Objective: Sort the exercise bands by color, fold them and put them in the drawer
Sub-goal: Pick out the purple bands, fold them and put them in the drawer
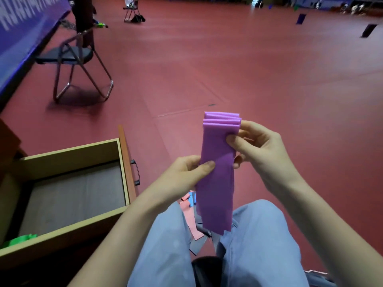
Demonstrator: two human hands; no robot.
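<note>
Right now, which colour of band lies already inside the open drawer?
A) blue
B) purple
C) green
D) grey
C: a green band shows in the near corner of the drawer; the purple band is held by the left hand and right hand.

Two hands, one purple band, one drawer

I count two hands, my left hand (186, 172) and my right hand (259, 148), both pinching the one purple band (217, 172). One drawer (122, 168) stands open with one handle (135, 172) and one green band (20, 240) in its near corner. In the heap on the floor (228, 69) I make out at least one red band (191, 220), one blue band (191, 200) and one grey band (199, 244); beyond that I cannot tell. There are two folding chairs, a near chair (70, 56) and a far chair (131, 11).
</note>
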